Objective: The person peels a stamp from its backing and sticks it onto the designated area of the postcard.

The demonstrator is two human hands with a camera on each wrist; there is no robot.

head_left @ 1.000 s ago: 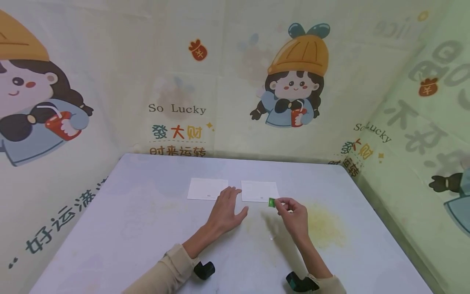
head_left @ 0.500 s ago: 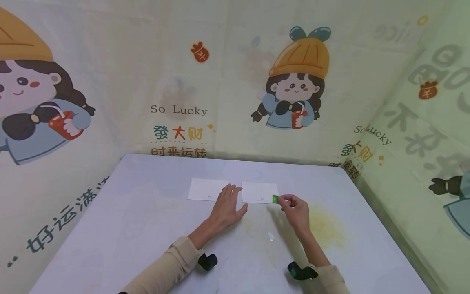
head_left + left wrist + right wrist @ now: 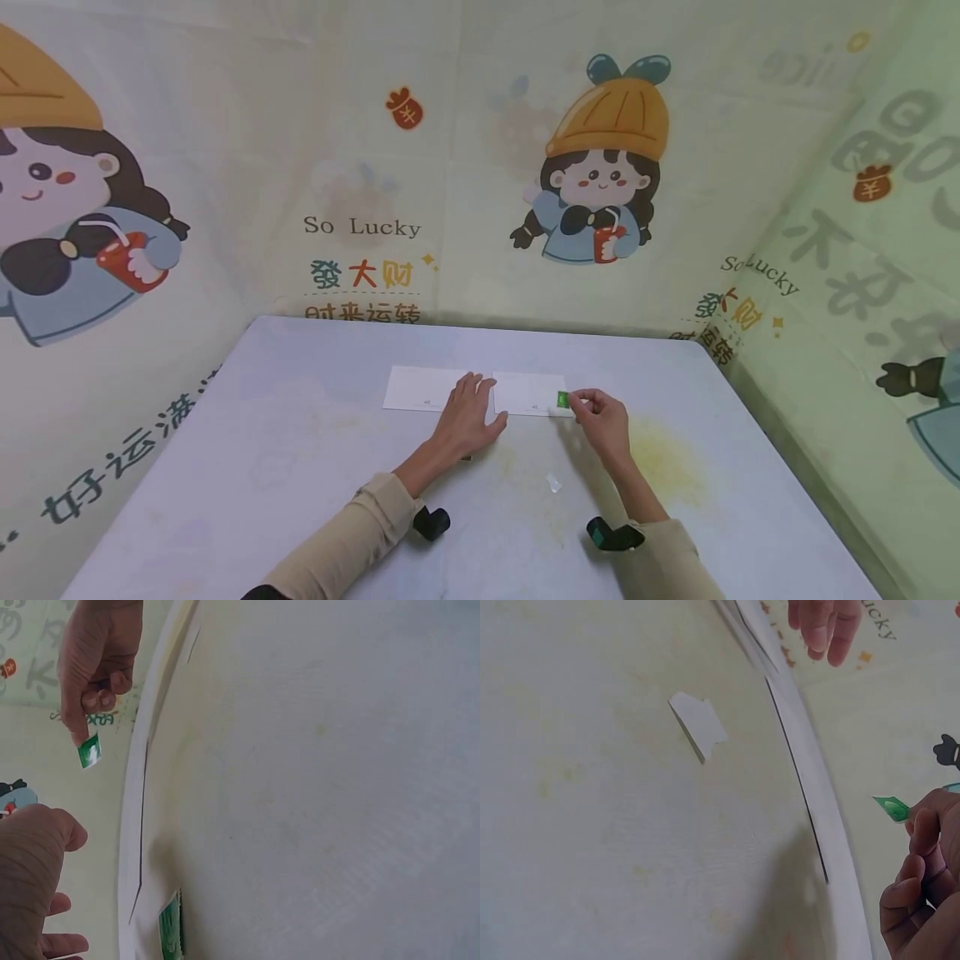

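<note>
Two white paper rectangles, a left one (image 3: 420, 387) and a right one (image 3: 528, 392), lie side by side, each with tiny print near its lower right. My left hand (image 3: 468, 412) has its fingers spread over the neighbouring edges of both, thumb toward the right one. Between thumb and index finger, my right hand (image 3: 602, 421) pinches a small green stamp (image 3: 562, 399), which overlaps the right rectangle's lower right corner in the head view. In the left wrist view the held stamp (image 3: 90, 751) appears raised above the table. Another green stamp-like piece (image 3: 171, 930) lies near my left hand.
A torn white paper scrap (image 3: 553, 483) lies on the white table (image 3: 300, 500) between my forearms. Yellow staining marks the tabletop right of my right hand. A cartoon-printed cloth (image 3: 480, 167) hangs around the table's back and sides.
My right hand has moved a little forward and to the right, bringing the green stamp from below the right rectangle's edge to over its corner. My left hand has shifted only slightly.
</note>
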